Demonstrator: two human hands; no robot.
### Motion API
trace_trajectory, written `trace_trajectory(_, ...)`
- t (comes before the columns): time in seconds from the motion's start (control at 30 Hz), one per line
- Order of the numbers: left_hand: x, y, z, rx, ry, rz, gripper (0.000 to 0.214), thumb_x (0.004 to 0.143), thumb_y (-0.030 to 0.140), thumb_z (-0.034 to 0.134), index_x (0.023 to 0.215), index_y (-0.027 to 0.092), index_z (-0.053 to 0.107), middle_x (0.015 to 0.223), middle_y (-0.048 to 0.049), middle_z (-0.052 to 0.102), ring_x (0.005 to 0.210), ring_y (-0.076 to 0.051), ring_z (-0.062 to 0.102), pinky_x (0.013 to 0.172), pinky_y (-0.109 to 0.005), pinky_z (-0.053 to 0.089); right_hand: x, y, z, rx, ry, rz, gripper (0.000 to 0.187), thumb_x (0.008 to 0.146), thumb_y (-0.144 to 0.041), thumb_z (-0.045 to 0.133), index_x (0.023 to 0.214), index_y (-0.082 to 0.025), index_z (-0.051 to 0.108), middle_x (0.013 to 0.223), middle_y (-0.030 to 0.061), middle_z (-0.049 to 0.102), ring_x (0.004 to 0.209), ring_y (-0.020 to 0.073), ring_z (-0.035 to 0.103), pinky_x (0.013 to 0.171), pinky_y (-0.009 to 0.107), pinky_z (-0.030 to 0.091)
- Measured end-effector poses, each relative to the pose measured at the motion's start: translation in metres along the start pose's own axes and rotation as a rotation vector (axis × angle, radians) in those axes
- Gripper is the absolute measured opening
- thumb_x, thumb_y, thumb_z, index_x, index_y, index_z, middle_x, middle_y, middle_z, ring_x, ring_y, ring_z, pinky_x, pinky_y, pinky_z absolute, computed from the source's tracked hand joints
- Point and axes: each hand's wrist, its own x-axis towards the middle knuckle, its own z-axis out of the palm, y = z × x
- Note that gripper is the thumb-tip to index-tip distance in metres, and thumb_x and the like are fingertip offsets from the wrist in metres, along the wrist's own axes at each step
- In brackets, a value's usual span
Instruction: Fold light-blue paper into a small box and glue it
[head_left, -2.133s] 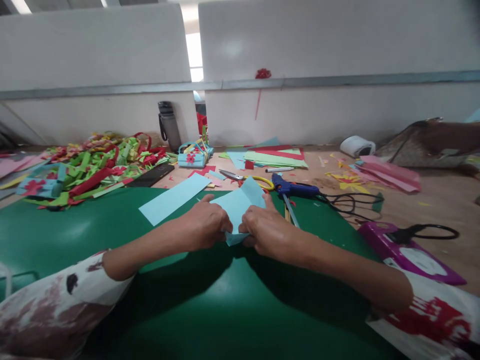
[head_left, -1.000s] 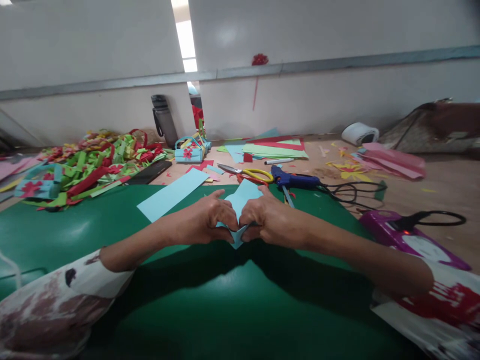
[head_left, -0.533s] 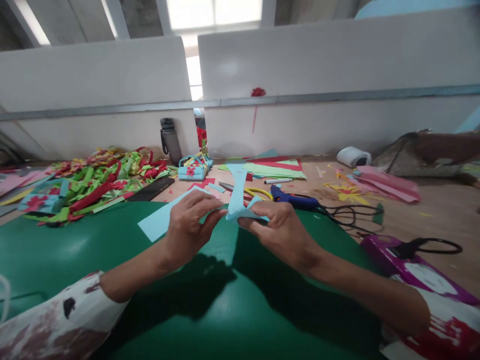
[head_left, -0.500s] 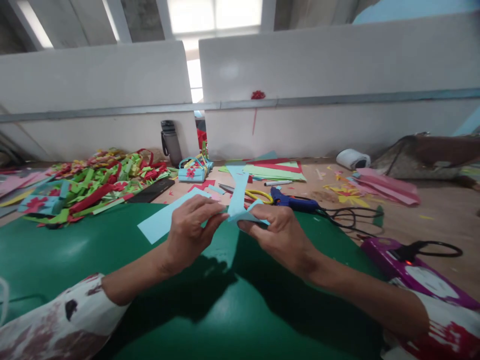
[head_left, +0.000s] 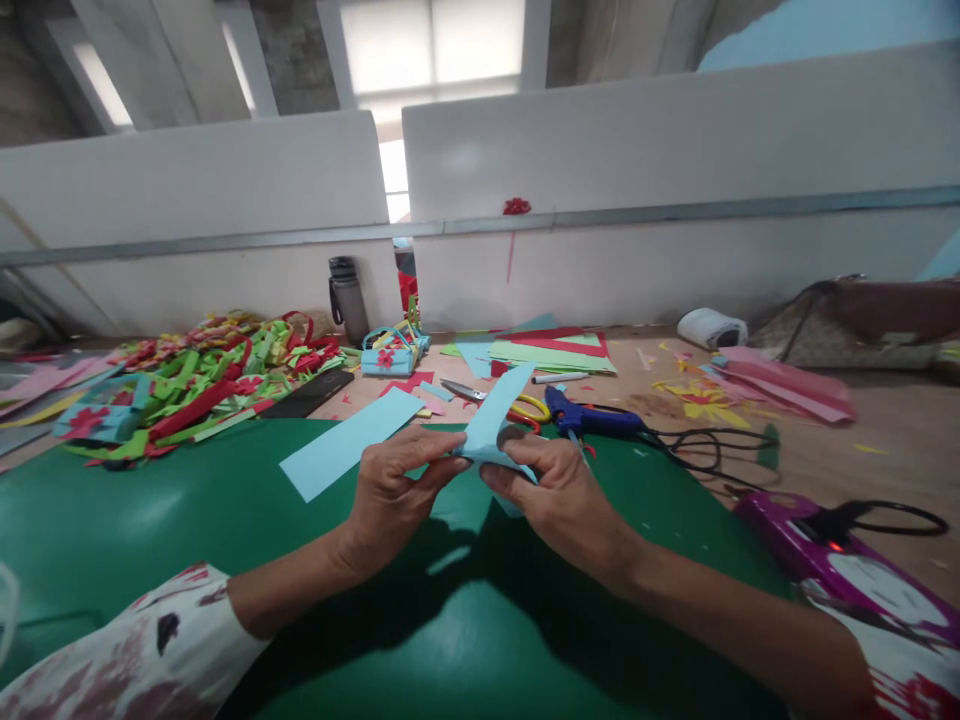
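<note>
A folded light blue paper piece is lifted above the green mat, one flap standing up. My left hand pinches its left edge with thumb and fingers. My right hand grips it from the right, thumb on top. A second light blue paper strip lies flat on the mat just left of my left hand.
Yellow-handled scissors and a blue glue gun with black cord lie beyond my hands. A pile of green and red paper strips fills the left. Stacked coloured sheets, a grey bottle, a small paper basket and a purple tool are around.
Both hands lifted the blue paper off the mat, where they had pressed it flat, and now hold it in the air. The upright flap has tilted to the right.
</note>
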Motion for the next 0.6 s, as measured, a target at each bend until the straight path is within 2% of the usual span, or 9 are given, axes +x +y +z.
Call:
trace_trajectory(0.17, -0.0020, -0.0038, 0.0002, 0.007, -0.018, 0.032, 0.022, 0.077, 0.013, 0.067, 0.097, 0.020, 0.072, 0.082, -0.0049, 0.066, 0.072, -0.014, 0.063, 0.064, -0.024, 0.053, 0.0008, 0.0005, 0.0012, 0.003, -0.034, 0.005, 0.015, 0.080, -0.015, 0.055, 0.075, -0.019, 0.069, 0.077, -0.0001, 0.062, 0.078, 0.0151, 0.055, 0.073, 0.027, 0.042)
trace_trajectory(0.3, -0.0036, -0.0050, 0.0011, -0.022, -0.016, 0.011, 0.024, 0.077, 0.015, 0.067, 0.099, 0.021, 0.071, 0.088, -0.0060, 0.065, 0.079, -0.015, 0.063, 0.069, -0.026, 0.054, 0.0010, 0.0034, 0.0017, 0.082, -0.005, -0.029, 0.019, 0.084, -0.023, 0.054, 0.089, -0.023, 0.072, 0.090, 0.0015, 0.067, 0.086, 0.0175, 0.058, 0.082, 0.031, 0.044)
trace_trajectory(0.43, -0.0040, -0.0041, 0.0020, -0.054, -0.051, -0.019, 0.023, 0.078, 0.014, 0.066, 0.099, 0.021, 0.071, 0.089, -0.0065, 0.068, 0.078, -0.015, 0.064, 0.069, -0.026, 0.055, -0.0004, 0.0028, 0.0029, 0.062, 0.001, -0.005, 0.017, 0.082, -0.024, 0.057, 0.088, -0.021, 0.073, 0.080, 0.0008, 0.068, 0.080, 0.0172, 0.058, 0.078, 0.031, 0.046)
trace_trajectory(0.6, -0.0045, -0.0032, 0.0025, -0.082, -0.065, -0.005, 0.024, 0.078, 0.012, 0.065, 0.100, 0.020, 0.071, 0.083, -0.0055, 0.067, 0.071, -0.013, 0.063, 0.062, -0.024, 0.054, -0.0013, -0.0003, 0.0051, 0.015, -0.020, 0.034, 0.015, 0.080, -0.020, 0.057, 0.073, -0.018, 0.070, 0.068, -0.0019, 0.061, 0.067, 0.0132, 0.054, 0.065, 0.026, 0.044)
